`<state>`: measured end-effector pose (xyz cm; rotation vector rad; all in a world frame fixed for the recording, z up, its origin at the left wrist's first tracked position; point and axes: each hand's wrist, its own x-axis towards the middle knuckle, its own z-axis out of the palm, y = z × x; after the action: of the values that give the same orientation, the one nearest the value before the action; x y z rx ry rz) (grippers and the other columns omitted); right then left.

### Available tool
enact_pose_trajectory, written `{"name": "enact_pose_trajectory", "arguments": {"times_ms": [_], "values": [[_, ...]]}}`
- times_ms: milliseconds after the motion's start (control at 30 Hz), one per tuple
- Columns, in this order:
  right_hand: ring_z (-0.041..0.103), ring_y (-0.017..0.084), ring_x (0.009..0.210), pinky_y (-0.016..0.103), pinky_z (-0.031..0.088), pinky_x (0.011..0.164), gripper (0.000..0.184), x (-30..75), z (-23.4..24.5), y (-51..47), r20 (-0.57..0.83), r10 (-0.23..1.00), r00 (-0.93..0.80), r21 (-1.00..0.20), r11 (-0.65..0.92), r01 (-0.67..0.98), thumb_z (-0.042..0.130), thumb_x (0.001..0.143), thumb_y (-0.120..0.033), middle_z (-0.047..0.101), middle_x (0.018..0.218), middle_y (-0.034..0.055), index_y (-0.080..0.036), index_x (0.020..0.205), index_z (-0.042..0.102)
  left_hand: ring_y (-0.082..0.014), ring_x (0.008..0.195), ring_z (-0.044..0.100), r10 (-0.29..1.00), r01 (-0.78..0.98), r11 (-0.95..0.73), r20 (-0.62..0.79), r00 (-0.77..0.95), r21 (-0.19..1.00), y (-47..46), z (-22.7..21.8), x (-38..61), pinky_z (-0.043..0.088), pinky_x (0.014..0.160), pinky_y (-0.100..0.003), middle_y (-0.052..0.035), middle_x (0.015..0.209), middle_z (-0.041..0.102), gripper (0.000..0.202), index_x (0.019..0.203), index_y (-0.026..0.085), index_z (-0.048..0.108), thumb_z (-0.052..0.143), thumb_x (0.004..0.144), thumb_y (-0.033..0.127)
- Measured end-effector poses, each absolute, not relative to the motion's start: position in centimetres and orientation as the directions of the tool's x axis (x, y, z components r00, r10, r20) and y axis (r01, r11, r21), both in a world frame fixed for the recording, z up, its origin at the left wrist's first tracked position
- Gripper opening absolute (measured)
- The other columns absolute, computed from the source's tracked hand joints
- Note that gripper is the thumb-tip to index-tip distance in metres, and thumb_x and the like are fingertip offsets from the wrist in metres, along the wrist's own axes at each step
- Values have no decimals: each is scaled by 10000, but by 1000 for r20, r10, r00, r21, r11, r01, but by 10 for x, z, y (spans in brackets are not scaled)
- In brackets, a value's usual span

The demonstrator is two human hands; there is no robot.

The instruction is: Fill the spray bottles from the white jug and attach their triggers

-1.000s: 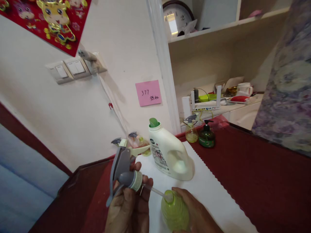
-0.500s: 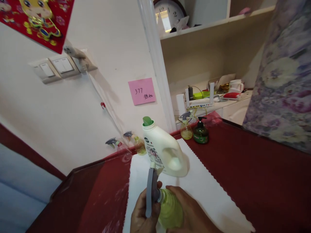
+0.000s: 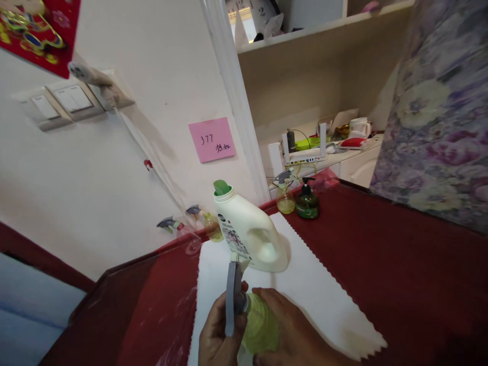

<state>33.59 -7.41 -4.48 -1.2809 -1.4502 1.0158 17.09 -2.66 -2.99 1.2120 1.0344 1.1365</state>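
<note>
Low in the head view, a spray bottle (image 3: 261, 325) with a yellow-green body and a grey trigger head is held tilted between my hands. My left hand (image 3: 221, 330) is closed round the neck and the grey spray head. Wrapped about the bottle's body is my right hand (image 3: 293, 325); some of its fingers are hidden behind the bottle. Just beyond them stands a pale detergent jug (image 3: 251, 229) with a green spout, its cap off and its handle to the right. It rests on a white cloth (image 3: 324, 290) with a scalloped edge.
By the wall stand a pink spray bottle (image 3: 188, 239) and a yellow one (image 3: 212, 227). At the back right are another spray bottle (image 3: 285, 198) and a green pump bottle (image 3: 307, 203). The table (image 3: 400, 254) is dark red. A white router (image 3: 305, 155) sits on the shelf behind.
The whole scene has shifted slightly left and up in view as the camera turned. Both hands keep the same hold on the spray bottle.
</note>
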Motion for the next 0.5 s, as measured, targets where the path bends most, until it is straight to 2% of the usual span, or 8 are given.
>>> {"name": "enact_pose_trajectory", "arguments": {"times_ms": [100,200,333,433,500], "values": [[615,278,1068,371,501,911,800,336,-46,-74,121,992,-26,-967,124,221,807,496,-131,651,1173,66,-214,1261,586,-313,1141,679,982,-32,-14,20,187,999,-23,-34,166,553,961,-374,-97,1208,759,515,1113,249,760,829,695,542],[601,282,1109,388,492,946,818,336,-46,-75,124,991,-40,-968,130,213,800,511,-113,637,1211,81,-198,1290,564,-328,1175,651,977,-8,-31,32,209,999,-30,-28,172,524,999,-400,-95,1234,743,532,1146,252,748,781,732,585],[591,302,1156,425,477,995,846,336,-42,-76,118,992,-48,-971,126,205,775,531,-107,622,1257,114,-170,1338,527,-337,1197,632,980,-133,12,14,197,991,-44,-17,185,503,1012,-420,-94,1189,752,520,1150,248,740,747,764,597],[601,299,1154,414,491,983,810,336,-39,-77,117,992,-58,-980,124,155,759,549,-116,616,1264,123,-164,1324,529,-349,1143,648,974,-197,45,1,226,979,-47,-13,191,536,922,-404,-102,1150,754,597,1143,242,735,826,670,595],[605,294,1158,410,491,991,797,336,-39,-77,110,992,-60,-983,117,142,744,552,-109,615,1269,118,-179,1317,529,-338,1091,654,977,-167,13,24,214,986,-44,-11,192,542,865,-371,-100,1143,739,639,1120,235,740,880,596,572]]}}
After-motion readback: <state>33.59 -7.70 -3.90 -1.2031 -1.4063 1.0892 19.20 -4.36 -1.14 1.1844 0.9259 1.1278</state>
